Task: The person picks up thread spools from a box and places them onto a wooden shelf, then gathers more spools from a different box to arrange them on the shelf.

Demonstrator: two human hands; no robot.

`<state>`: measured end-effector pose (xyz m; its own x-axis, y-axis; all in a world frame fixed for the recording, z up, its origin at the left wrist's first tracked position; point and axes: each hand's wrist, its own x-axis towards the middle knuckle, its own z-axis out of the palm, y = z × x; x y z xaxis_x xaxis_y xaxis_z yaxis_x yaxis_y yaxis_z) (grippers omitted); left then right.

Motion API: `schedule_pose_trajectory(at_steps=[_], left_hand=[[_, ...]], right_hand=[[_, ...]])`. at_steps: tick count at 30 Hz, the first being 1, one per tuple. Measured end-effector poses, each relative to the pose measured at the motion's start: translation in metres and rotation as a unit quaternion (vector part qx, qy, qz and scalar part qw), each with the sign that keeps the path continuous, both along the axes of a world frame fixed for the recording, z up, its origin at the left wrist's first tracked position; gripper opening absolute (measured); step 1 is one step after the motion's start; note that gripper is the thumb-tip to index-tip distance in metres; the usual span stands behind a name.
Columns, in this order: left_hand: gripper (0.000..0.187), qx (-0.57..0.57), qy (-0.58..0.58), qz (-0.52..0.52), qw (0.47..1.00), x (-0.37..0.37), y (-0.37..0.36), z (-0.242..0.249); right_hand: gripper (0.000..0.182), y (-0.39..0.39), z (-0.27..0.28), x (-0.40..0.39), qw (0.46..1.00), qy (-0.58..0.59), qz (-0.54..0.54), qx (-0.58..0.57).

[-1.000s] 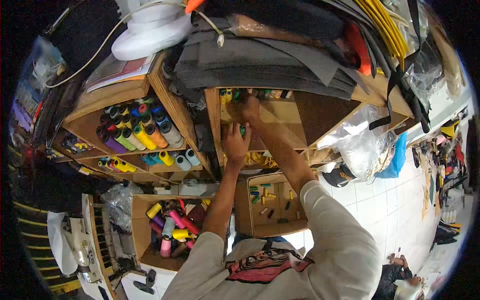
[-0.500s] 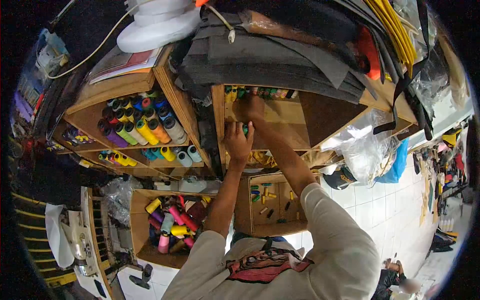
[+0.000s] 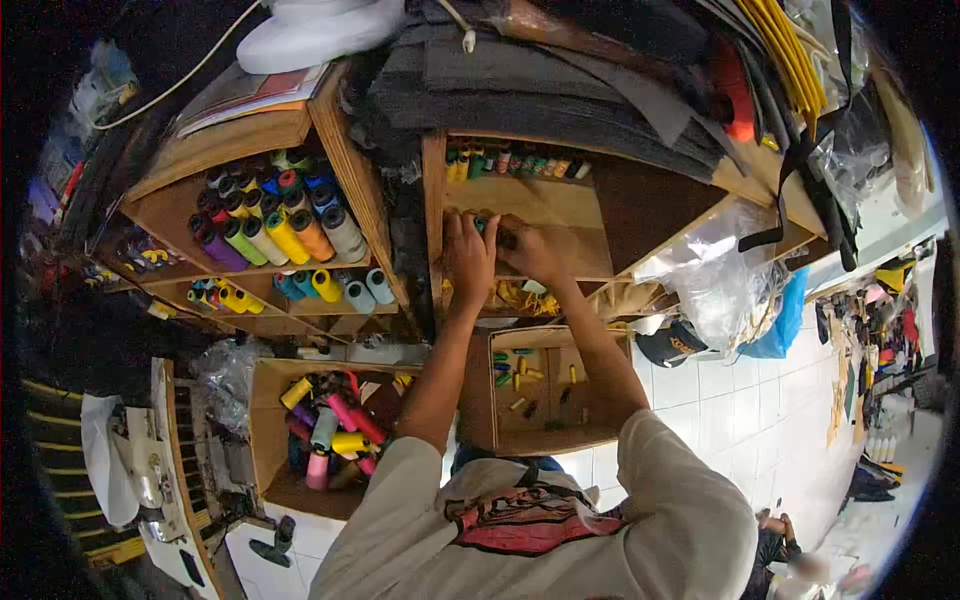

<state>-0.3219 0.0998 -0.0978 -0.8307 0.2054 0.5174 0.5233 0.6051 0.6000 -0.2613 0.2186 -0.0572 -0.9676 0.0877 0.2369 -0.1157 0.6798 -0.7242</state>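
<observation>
My left hand (image 3: 468, 258) is at the left side of an open wooden shelf compartment, its fingers closed around a small green thread spool (image 3: 481, 225). Right beside it, my right hand (image 3: 536, 250) has its fingers curled together near a small dark round end; I cannot tell what it grips. Behind both hands, a row of small thread spools (image 3: 503, 162) in yellow, green, red and white stands along the back of the compartment (image 3: 560, 215).
Large thread cones (image 3: 285, 235) fill the left shelf. Below stand a carton of mixed cones (image 3: 262, 440) and a carton (image 3: 475, 400) with several small spools. Dark fabric (image 3: 560, 100) lies on top. Plastic bags (image 3: 715, 290) hang at right. A person (image 3: 775, 540) is at lower right.
My right hand has come back from the row of spools to beside my left hand. My left hand stays at the compartment's left side with the green spool. The view has shifted slightly.
</observation>
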Motion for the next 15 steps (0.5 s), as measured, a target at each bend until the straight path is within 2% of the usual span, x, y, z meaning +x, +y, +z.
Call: schedule_pose_trajectory(at_steps=[3, 4, 5, 7, 9, 10, 11, 13, 15], left_hand=[[0.063, -0.042, -0.013, -0.016, 0.999, 0.000, -0.003, 0.008], [0.063, -0.061, -0.014, -0.021, 0.998, -0.002, -0.004, 0.011], [0.062, -0.038, 0.026, -0.005, 0.999, -0.004, -0.001, 0.005], [0.059, 0.004, 0.109, 0.023, 0.994, -0.013, 0.011, -0.025], [0.059, 0.045, 0.053, 0.004, 0.998, -0.024, 0.023, -0.053], [0.058, 0.054, 0.017, -0.010, 0.998, -0.023, 0.021, -0.052], [0.058, 0.062, -0.018, -0.022, 0.998, -0.022, 0.019, -0.050], [0.055, 0.064, -0.104, -0.048, 0.991, -0.007, 0.007, -0.007], [0.050, 0.020, -0.066, -0.027, 0.997, -0.001, 0.005, 0.009]], right_hand=[[0.040, -0.003, -0.002, -0.003, 0.999, 0.024, -0.013, 0.025], [0.038, 0.006, -0.018, -0.011, 0.998, -0.004, -0.020, 0.052], [0.036, 0.021, -0.048, -0.023, 0.996, -0.031, -0.028, 0.079], [0.033, 0.023, -0.054, -0.027, 0.994, -0.056, -0.046, 0.088], [0.031, 0.002, -0.010, -0.017, 0.995, -0.047, -0.070, 0.049], [0.025, -0.008, -0.002, -0.015, 0.994, 0.083, -0.067, -0.008], [0.024, -0.012, -0.002, -0.018, 0.993, 0.080, -0.091, 0.002], [0.023, -0.005, 0.000, -0.030, 0.988, 0.071, -0.135, 0.025], [0.026, 0.006, -0.009, -0.045, 0.986, -0.001, -0.169, 0.008]])
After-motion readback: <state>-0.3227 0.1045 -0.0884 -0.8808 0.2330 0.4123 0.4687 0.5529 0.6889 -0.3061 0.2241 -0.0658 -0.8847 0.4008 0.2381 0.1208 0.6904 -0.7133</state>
